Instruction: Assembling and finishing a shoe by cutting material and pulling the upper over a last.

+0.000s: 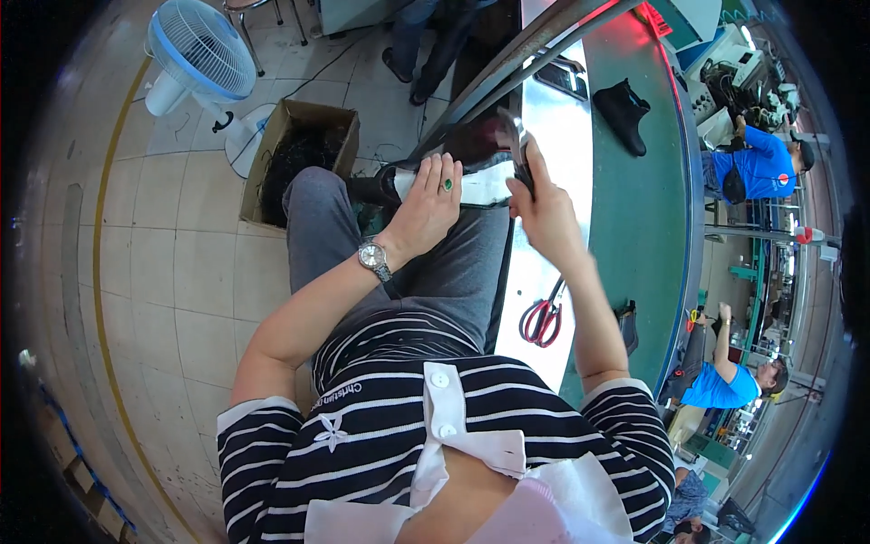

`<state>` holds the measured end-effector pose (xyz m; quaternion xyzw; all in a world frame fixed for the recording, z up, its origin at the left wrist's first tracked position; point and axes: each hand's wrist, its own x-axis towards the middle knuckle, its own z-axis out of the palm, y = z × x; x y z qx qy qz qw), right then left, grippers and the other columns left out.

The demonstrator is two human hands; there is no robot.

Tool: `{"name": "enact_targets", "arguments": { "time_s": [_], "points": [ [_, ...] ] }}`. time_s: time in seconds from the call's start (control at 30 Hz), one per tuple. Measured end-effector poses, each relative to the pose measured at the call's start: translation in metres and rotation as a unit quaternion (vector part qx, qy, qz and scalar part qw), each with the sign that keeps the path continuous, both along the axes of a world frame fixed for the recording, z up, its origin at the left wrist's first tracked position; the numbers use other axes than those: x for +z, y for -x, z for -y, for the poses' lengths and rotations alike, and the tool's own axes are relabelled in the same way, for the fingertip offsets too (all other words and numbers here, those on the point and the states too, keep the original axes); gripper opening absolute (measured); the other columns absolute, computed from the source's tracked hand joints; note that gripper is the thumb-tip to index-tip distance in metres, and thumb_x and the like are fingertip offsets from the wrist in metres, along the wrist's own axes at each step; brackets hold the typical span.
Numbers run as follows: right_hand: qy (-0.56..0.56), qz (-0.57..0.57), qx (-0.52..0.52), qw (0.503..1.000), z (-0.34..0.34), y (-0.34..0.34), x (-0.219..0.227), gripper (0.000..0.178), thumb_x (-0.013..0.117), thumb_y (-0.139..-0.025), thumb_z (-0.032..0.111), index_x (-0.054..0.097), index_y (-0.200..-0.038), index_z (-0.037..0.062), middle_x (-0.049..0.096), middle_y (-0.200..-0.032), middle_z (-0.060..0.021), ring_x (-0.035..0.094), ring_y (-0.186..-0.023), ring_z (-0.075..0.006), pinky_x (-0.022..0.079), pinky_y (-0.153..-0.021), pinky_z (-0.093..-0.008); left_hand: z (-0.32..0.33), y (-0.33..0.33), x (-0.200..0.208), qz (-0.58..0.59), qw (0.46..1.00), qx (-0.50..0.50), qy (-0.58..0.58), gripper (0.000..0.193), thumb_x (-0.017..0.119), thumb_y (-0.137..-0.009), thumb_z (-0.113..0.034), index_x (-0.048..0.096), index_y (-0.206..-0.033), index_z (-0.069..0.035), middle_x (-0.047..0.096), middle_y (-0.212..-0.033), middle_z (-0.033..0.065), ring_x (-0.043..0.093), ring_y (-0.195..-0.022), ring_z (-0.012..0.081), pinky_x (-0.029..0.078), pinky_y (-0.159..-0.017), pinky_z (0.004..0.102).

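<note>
A dark shoe with a pale, flat face turned up lies across my lap, pointing to the right. My left hand is laid over its left part, fingers together and pressed round it; the thumb is hidden. A green-stoned ring and a wristwatch are on that hand and wrist. My right hand is closed round a motion-blurred metal tool at the shoe's right end. The tool's exact kind cannot be made out. Red-handled scissors lie on the pale tabletop near my right forearm.
A cardboard box of black scraps stands left of my knees, beside a floor fan. A green conveyor belt runs at the right, bearing a black boot. Metal bars slant ahead. Other people are at right and ahead.
</note>
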<state>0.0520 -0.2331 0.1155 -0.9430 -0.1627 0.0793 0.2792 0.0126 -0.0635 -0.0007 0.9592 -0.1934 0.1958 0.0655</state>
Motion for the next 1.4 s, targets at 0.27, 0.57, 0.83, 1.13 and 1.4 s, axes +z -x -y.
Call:
{"name": "enact_targets", "arguments": {
  "time_s": [0.27, 0.57, 0.83, 1.13, 1.4],
  "points": [
    [0.074, 0.089, 0.038, 0.993, -0.01, -0.001, -0.012, 0.068, 0.054, -0.091, 0.015, 0.018, -0.149, 0.0164, 0.063, -0.064, -0.023, 0.064, -0.061, -0.0424, 0.051, -0.058, -0.0508, 0.0, 0.003, -0.004, 0.021, 1.0, 0.012, -0.006, 0.052, 0.049, -0.082, -0.007, 0.044, -0.128, 0.016, 0.048, -0.131, 0.03, 0.047, -0.124, 0.0413, 0.033, -0.109, 0.0452],
    [0.121, 0.045, 0.085, 0.988, -0.015, 0.002, -0.016, 0.071, 0.054, -0.09, 0.013, 0.015, -0.15, 0.0148, 0.063, -0.065, -0.0221, 0.063, -0.059, -0.0424, 0.05, -0.056, -0.0509, 0.001, 0.001, -0.004, 0.034, 0.998, 0.001, 0.047, 0.038, 0.051, -0.081, -0.001, 0.052, -0.115, 0.016, 0.051, -0.122, 0.0286, 0.05, -0.12, 0.0424, 0.037, -0.107, 0.0466],
    [0.236, 0.052, 0.13, 0.962, -0.022, 0.0, -0.011, 0.074, 0.055, -0.09, 0.013, 0.013, -0.151, 0.0168, 0.064, -0.066, -0.0198, 0.065, -0.059, -0.0369, 0.052, -0.055, -0.047, 0.0, 0.0, -0.003, 0.04, 0.999, 0.002, 0.028, 0.035, 0.05, -0.082, -0.003, 0.053, -0.111, 0.016, 0.052, -0.117, 0.0275, 0.05, -0.119, 0.0438, 0.037, -0.106, 0.047],
    [0.179, 0.078, 0.122, 0.973, -0.028, 0.005, -0.008, 0.067, 0.053, -0.091, 0.016, 0.02, -0.149, 0.0141, 0.062, -0.06, -0.0196, 0.063, -0.055, -0.0394, 0.05, -0.054, -0.0485, -0.018, -0.003, 0.035, -0.056, 0.986, 0.087, 0.133, 0.066, 0.077, -0.063, -0.014, 0.051, -0.12, 0.008, 0.048, -0.12, 0.0202, 0.053, -0.108, 0.0345, 0.039, -0.1, 0.0465],
    [0.187, 0.065, 0.133, 0.971, -0.035, 0.003, -0.028, 0.068, 0.055, -0.09, 0.015, 0.02, -0.149, 0.0113, 0.062, -0.062, -0.0216, 0.063, -0.057, -0.0409, 0.05, -0.056, -0.0484, -0.031, 0.001, 0.028, -0.04, 0.998, 0.044, -0.012, 0.053, 0.061, -0.074, -0.008, 0.051, -0.12, 0.015, 0.062, -0.104, 0.0236, 0.053, -0.111, 0.0342, 0.029, -0.112, 0.0417]
  ]
}}
